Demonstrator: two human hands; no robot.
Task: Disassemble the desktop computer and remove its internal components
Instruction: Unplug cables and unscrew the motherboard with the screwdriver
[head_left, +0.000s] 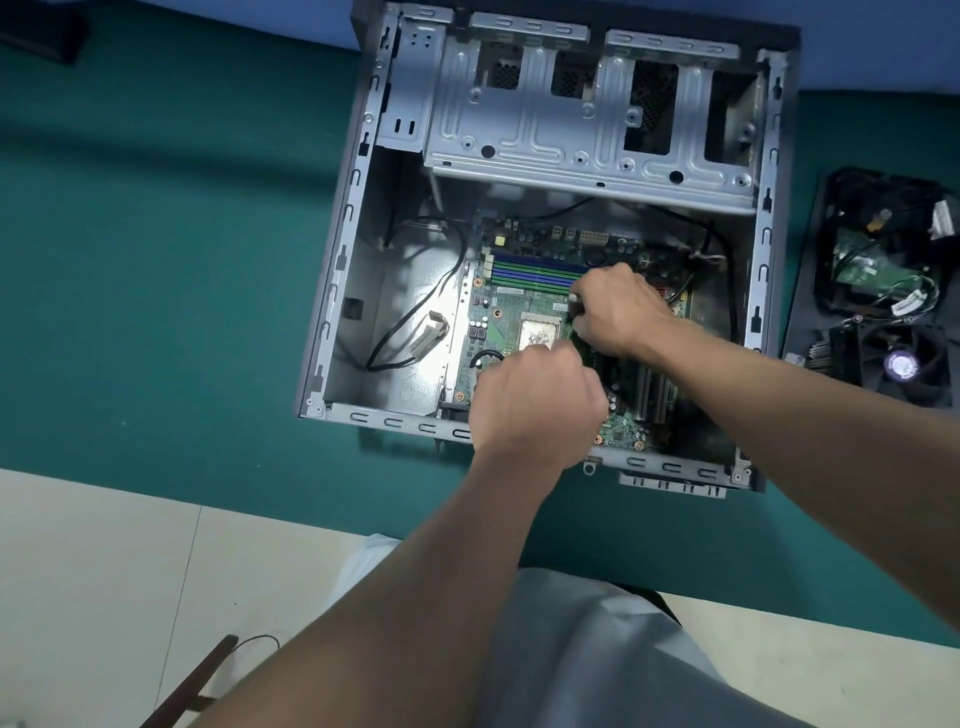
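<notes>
The open grey computer case (332, 291) lies flat on a green table. Inside it sits the green motherboard (519, 306), with blue and green memory slots (535, 273) and a bare silver processor (540, 332). A narrow green circuit card (581, 340) stands on edge right of the processor. My right hand (618, 309) is closed on the card's far end. My left hand (535, 402) is closed at its near end, fingers curled under and hidden. The rest of the card is covered by both hands.
A metal drive cage (587, 130) spans the case's far side. A loose black cable (415, 322) lies in the case's left bay. Removed parts lie right of the case: a black shroud with a green board and wires (878, 254), and a cooling fan (904, 364).
</notes>
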